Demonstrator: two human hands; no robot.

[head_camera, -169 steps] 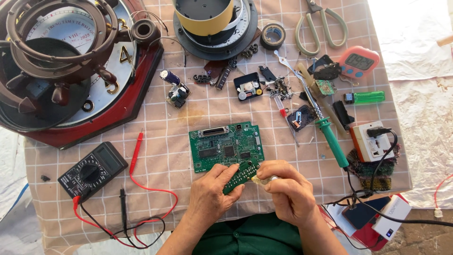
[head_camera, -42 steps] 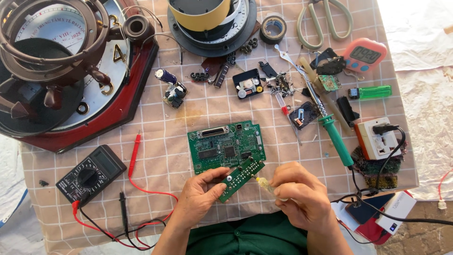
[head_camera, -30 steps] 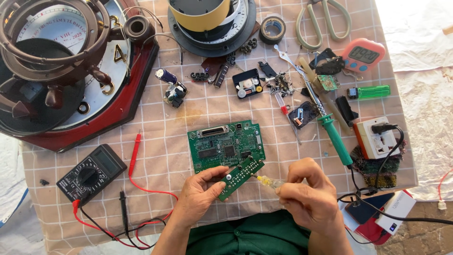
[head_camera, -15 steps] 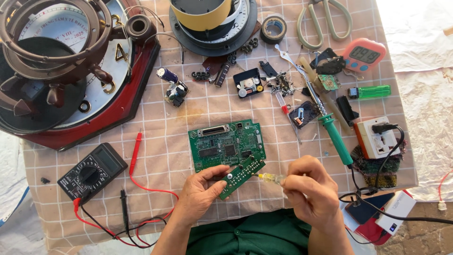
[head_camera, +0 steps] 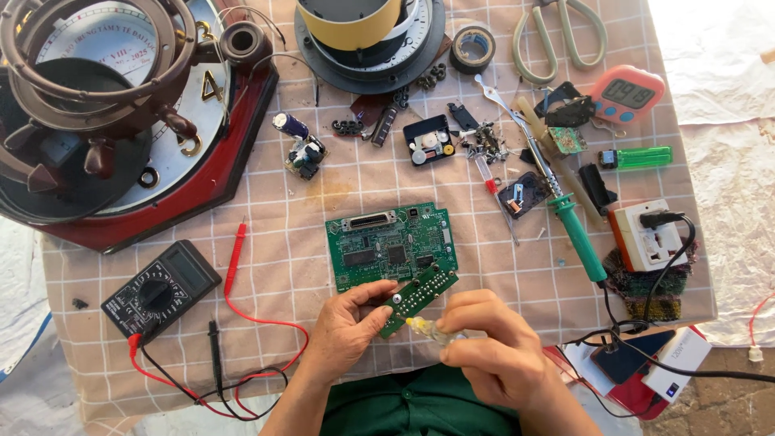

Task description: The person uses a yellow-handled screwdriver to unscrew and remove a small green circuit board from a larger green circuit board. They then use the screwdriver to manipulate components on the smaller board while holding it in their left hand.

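While the left hand [head_camera: 343,327] pinches it, the small board [head_camera: 420,291] tilts.

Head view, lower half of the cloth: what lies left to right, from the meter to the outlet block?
Black multimeter → red probe → left hand → small green board → right hand → green-handled soldering iron → white socket adapter.

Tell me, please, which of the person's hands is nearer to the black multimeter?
Left. The left hand holds the small green circuit board, with only red and black probe leads between it and the black multimeter. The right hand, holding a small yellowish screwdriver, sits farther away.
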